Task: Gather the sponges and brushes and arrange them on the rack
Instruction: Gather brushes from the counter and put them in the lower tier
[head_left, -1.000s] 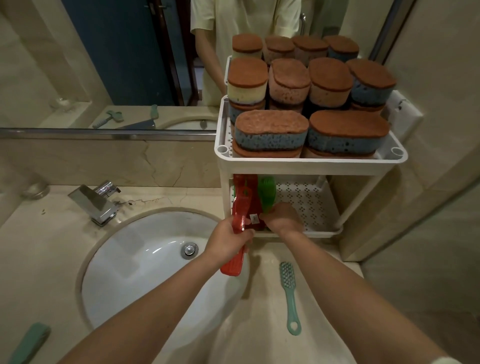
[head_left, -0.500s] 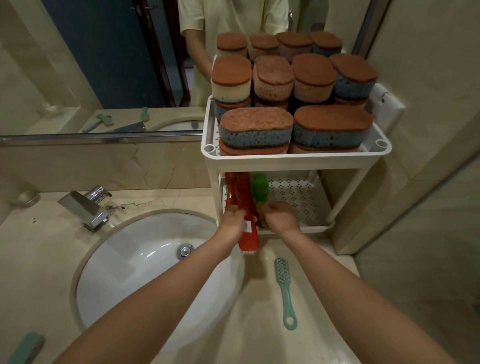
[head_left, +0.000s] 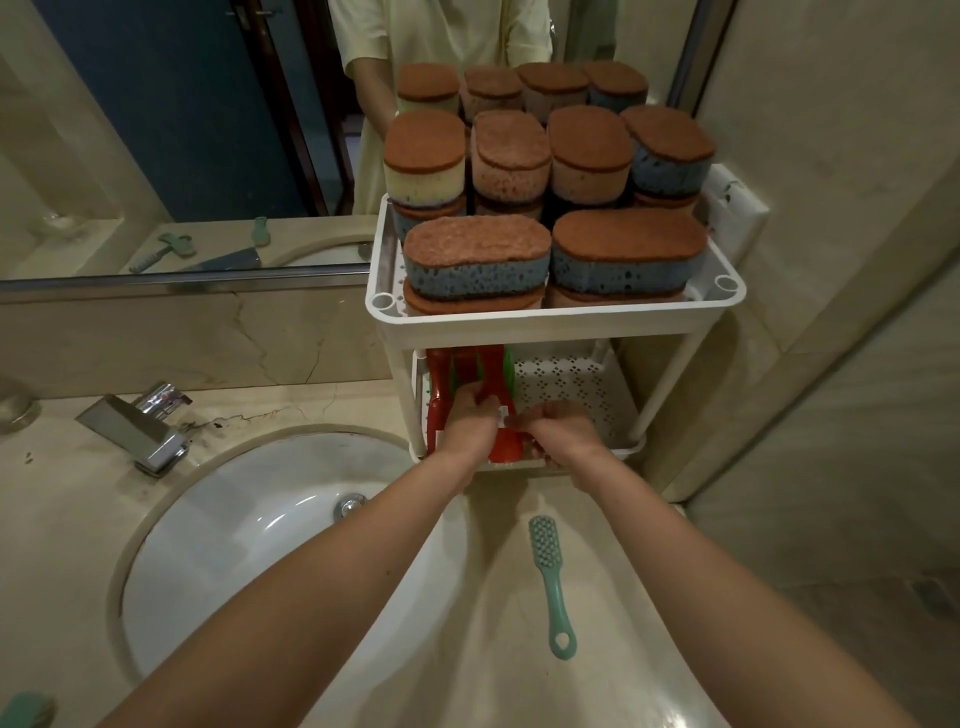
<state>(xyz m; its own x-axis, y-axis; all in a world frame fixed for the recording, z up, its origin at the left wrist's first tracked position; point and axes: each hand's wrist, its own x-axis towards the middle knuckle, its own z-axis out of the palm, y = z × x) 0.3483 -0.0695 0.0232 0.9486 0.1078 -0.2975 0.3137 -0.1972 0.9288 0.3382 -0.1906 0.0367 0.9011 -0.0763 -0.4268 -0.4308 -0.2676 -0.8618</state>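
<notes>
Both my left hand and right hand are closed around the red brush, its head between them; shove crooked and it jams under the sponge shelf above.

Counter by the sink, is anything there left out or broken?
Yes. A green brush lies on the counter, not on the rack, and another green item peeks in at the bottom left corner. Dark cracks run across the counter beside the faucet.
</notes>
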